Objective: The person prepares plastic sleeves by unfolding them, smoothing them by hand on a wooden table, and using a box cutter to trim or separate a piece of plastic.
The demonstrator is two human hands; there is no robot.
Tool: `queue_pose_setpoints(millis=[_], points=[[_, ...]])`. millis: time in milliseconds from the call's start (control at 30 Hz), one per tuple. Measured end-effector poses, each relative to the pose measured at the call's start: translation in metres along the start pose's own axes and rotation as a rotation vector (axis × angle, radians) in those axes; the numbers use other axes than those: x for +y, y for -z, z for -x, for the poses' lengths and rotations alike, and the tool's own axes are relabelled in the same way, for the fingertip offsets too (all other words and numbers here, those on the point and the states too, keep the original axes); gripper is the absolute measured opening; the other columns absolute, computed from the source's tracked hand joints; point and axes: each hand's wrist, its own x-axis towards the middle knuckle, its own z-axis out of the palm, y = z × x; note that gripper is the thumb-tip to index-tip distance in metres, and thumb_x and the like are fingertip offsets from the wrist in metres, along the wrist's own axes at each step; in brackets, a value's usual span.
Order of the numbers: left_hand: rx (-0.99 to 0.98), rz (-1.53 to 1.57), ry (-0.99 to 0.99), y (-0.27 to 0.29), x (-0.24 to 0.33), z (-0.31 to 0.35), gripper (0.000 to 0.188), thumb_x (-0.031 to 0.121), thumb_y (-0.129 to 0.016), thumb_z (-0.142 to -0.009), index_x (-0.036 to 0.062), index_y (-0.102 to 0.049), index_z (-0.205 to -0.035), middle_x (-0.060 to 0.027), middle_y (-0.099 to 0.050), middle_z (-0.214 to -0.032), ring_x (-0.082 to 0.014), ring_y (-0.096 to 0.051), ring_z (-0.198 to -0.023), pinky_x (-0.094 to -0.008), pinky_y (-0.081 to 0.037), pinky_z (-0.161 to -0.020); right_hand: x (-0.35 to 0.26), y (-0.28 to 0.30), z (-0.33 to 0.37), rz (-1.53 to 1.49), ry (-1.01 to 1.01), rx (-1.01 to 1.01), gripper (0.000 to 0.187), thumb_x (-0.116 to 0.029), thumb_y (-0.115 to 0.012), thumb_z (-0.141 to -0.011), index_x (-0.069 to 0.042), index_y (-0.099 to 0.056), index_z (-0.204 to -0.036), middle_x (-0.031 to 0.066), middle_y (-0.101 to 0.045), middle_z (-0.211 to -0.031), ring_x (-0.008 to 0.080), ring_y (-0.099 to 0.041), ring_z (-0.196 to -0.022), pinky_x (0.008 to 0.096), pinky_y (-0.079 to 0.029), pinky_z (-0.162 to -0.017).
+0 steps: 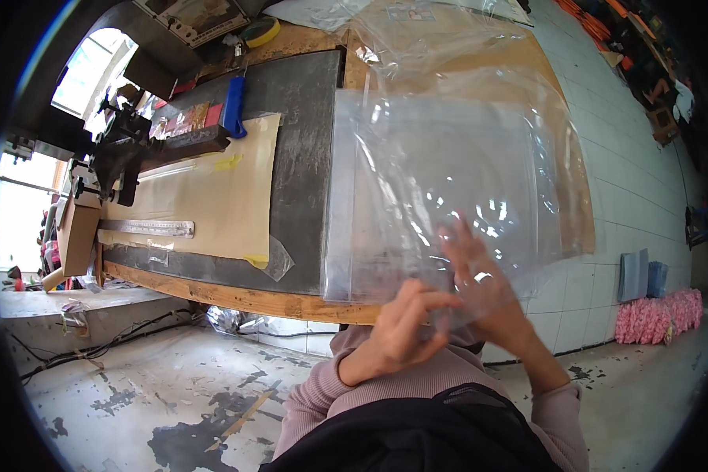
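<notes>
A large clear plastic sheet (401,200), wrinkled and shiny, hangs in front of me over the right side of the table. My left hand (405,326) is closed at its near edge, with the fingertips pinching the film. Through the plastic I see my right hand (484,287), fingers stretched out and apart, slightly blurred; whether it is inside a bag or just behind the film I cannot tell. Beneath lies a stack of flat clear plastic sheets (340,189), its left edge along the dark work surface.
Left of the stack, a dark mat (303,157) carries a tan sheet (244,189), a clear ruler (153,228) and a blue-handled tool (233,108). A black metal machine arm (185,147) reaches over it. Yellow tape (261,32) lies at the back; a pink bundle (658,316) stands right.
</notes>
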Motion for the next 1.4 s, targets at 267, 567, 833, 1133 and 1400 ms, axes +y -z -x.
queue_pose_setpoints(millis=[267, 567, 833, 1133, 1400], points=[[-0.178, 0.326, -0.167, -0.008, 0.007, -0.023, 0.031, -0.01, -0.055, -0.06, -0.0057, -0.056, -0.091, -0.0126, -0.06, -0.081, -0.0227, -0.055, -0.066, -0.0314, -0.048, -0.064, 0.095, -0.001, -0.141, -0.233, 0.077, 0.146, 0.053, -0.001, -0.05, -0.08, -0.006, -0.04, -0.131, 0.0188, -0.049, -0.127, 0.0362, -0.047, -0.116, 0.0423, -0.037, -0.1], [-0.222, 0.236, 0.098, 0.041, 0.0, -0.009, 0.028, -0.009, -0.057, -0.063, 0.0002, -0.051, -0.089, -0.0104, -0.057, -0.081, -0.0231, -0.056, -0.068, -0.0285, -0.045, -0.059, 0.081, -0.035, -0.201, 0.241, -0.167, 0.604, 0.029, -0.03, -0.053, -0.087, -0.011, -0.053, -0.109, 0.0105, -0.058, -0.093, 0.0273, -0.061, -0.084, 0.0427, -0.051, -0.066], [0.021, 0.539, 0.531, 0.074, -0.058, -0.097, 0.063, 0.03, -0.054, -0.09, -0.0065, -0.031, -0.135, -0.0202, -0.045, -0.132, -0.0266, -0.043, -0.124, -0.0332, -0.035, -0.1, 0.091, -0.036, -0.198, -0.283, -0.152, 0.585, 0.022, -0.029, -0.061, -0.084, -0.014, -0.059, -0.098, 0.0022, -0.062, -0.087, 0.0201, -0.061, -0.076, 0.0365, -0.049, -0.066], [-0.12, 0.588, 0.559, 0.015, -0.076, -0.152, 0.078, 0.031, -0.052, -0.09, -0.0059, -0.006, -0.142, -0.0212, -0.019, -0.148, -0.026, -0.019, -0.138, -0.0312, -0.019, -0.109, 0.093, -0.037, -0.201, -0.655, -0.028, 0.666, 0.023, -0.027, -0.061, -0.085, -0.006, -0.058, -0.094, 0.0057, -0.061, -0.082, 0.0169, -0.057, -0.071, 0.0315, -0.046, -0.066], [0.065, 0.429, 0.542, 0.005, -0.111, -0.139, 0.06, 0.023, -0.055, -0.09, -0.0037, -0.028, -0.137, -0.0085, -0.055, -0.107, -0.0131, -0.052, -0.099, -0.026, -0.04, -0.092, 0.073, -0.031, -0.196, -0.924, -0.134, 0.569, 0.017, -0.017, -0.054, -0.088, -0.002, -0.053, -0.096, 0.0097, -0.058, -0.082, 0.0203, -0.055, -0.075, 0.0325, -0.045, -0.071]])
